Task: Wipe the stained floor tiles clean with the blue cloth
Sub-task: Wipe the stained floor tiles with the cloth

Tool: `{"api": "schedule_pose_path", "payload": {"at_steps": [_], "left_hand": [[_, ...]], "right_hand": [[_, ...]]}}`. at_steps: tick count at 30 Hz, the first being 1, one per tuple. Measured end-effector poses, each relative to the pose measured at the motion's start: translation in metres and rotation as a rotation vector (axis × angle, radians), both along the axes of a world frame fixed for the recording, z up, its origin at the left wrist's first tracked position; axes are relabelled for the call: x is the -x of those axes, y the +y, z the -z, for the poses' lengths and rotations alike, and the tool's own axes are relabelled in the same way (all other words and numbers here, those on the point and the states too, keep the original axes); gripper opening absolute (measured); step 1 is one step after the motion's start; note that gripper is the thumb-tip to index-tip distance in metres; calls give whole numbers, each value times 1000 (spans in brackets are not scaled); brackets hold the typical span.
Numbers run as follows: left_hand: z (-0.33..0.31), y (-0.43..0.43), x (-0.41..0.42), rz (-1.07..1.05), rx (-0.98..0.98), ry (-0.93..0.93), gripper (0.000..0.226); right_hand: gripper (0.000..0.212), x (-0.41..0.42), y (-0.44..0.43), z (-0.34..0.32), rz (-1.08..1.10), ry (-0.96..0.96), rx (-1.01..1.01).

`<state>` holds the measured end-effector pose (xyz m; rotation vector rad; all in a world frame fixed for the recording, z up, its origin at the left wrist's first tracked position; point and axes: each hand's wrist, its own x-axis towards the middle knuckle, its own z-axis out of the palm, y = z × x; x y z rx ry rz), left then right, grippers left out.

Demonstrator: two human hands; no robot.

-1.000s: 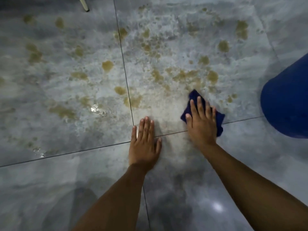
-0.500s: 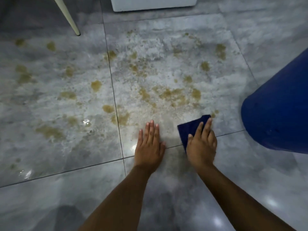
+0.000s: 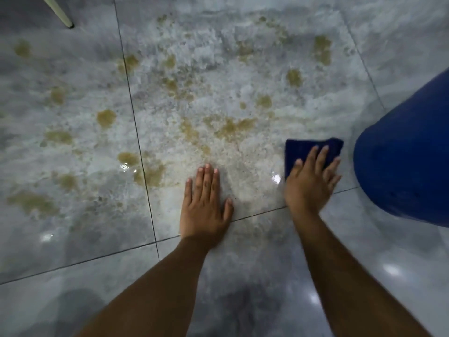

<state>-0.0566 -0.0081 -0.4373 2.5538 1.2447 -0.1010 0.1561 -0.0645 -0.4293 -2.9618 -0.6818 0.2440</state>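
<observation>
Grey floor tiles (image 3: pixel 218 76) carry many yellow-brown stains (image 3: pixel 230 128) and a pale soapy film. The dark blue cloth (image 3: pixel 303 148) lies flat on the tile near the right. My right hand (image 3: pixel 309 183) presses down on the cloth's near part, fingers spread across it. My left hand (image 3: pixel 205 207) rests flat on the wet tile beside it, palm down, holding nothing. More stains (image 3: pixel 105 117) spread over the left tile.
A large blue bucket or drum (image 3: pixel 408 161) stands at the right, close to the cloth. A pale furniture leg (image 3: pixel 58 12) meets the floor at the top left. Dark grout lines (image 3: pixel 136 132) cross the floor. The near tiles look glossy and wet.
My right hand has slid the cloth to the right, towards the blue bucket. The left hand stays planted in the same spot. The camera view has shifted slightly.
</observation>
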Motion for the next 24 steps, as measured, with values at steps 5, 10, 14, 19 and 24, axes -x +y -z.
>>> {"api": "schedule_pose_path", "payload": {"at_steps": [5,10,14,19,24], "left_hand": [[-3,-1,-1,-4,10,6,72],[1,0,1,-4,-8,13,72],[-5,0,0,-10,23,14,73],[-5,-1,-1,-8,17,11,73],[3,0,1,-10,-26,0,73]], "right_hand": [[55,48,44,-2,-466,7,-35],[58,-49,93,4,-322,-5,65],[58,-13,17,-3,-174,-114,-12],[52,48,32,-6,-728,2,-41],[52,-22,147,-6,-766,36,-11]]}}
